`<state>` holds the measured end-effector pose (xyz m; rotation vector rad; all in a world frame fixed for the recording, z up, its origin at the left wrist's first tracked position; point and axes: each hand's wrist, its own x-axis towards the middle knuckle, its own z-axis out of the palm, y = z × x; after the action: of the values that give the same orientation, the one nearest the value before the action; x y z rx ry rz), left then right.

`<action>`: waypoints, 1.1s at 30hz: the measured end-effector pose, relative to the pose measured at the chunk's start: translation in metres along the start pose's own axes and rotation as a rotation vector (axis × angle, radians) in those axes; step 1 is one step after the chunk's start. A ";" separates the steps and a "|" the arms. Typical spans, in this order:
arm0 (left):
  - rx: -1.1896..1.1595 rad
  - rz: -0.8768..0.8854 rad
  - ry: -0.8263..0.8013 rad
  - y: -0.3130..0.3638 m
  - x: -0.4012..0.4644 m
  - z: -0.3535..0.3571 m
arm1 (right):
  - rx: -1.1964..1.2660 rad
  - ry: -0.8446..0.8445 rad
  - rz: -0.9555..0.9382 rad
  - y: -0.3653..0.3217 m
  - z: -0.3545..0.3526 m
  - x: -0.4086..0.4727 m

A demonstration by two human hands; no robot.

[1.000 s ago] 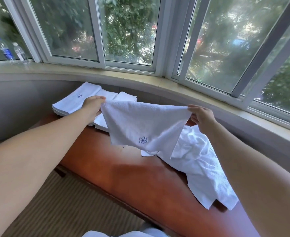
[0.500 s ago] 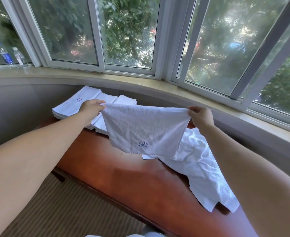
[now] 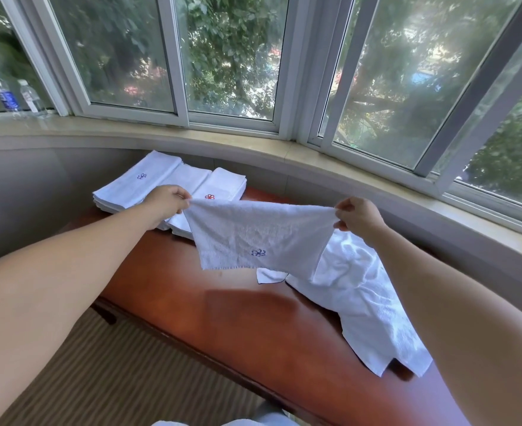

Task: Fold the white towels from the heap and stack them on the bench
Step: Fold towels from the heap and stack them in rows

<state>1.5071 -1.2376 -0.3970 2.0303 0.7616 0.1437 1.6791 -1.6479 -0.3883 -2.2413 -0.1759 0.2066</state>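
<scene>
Now you hold one white towel [image 3: 262, 238] in the air above the wooden bench [image 3: 253, 327], stretched between both hands. Your left hand [image 3: 165, 199] pinches its upper left corner, and your right hand [image 3: 358, 215] pinches the upper right corner, fingers curled on the cloth. The towel hangs down already doubled, I think, with a small blue flower mark near the lower edge.

This cloth looks soft, light and a little rough, so it should not slip from your fingers, but it has no stiffness and will sag in the middle when you bring the hands together. Probably it is best to keep hold at the two top corners and keep the upper edge tight, then lay it down flat before the next fold.

On the right side of the bench lies the heap [image 3: 361, 302] of unfolded towels, just behind and under the hanging one. At the far left stand the folded stacks [image 3: 149, 182], close together; the finished towel should go there.
</scene>
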 end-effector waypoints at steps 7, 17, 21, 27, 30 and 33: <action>0.340 -0.255 -0.595 -0.028 -0.018 0.001 | -0.286 -0.517 0.346 0.027 0.002 -0.021; 0.081 -0.310 -0.192 -0.025 0.027 0.031 | -0.134 -0.136 0.250 0.016 0.033 0.012; 0.046 -0.201 -0.075 -0.073 0.038 0.079 | -0.050 -0.124 0.210 0.045 0.088 0.016; 0.158 -0.408 -0.303 -0.171 0.000 0.158 | -0.140 -0.434 0.395 0.144 0.177 -0.009; 0.236 -0.488 -0.401 -0.207 -0.017 0.182 | -0.162 -0.493 0.487 0.188 0.199 -0.021; 0.354 -0.532 -0.415 -0.236 -0.027 0.197 | -0.181 -0.518 0.569 0.222 0.213 -0.032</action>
<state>1.4532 -1.3091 -0.6918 2.0019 1.0745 -0.7389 1.6160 -1.6317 -0.6905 -2.3241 0.1836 1.1160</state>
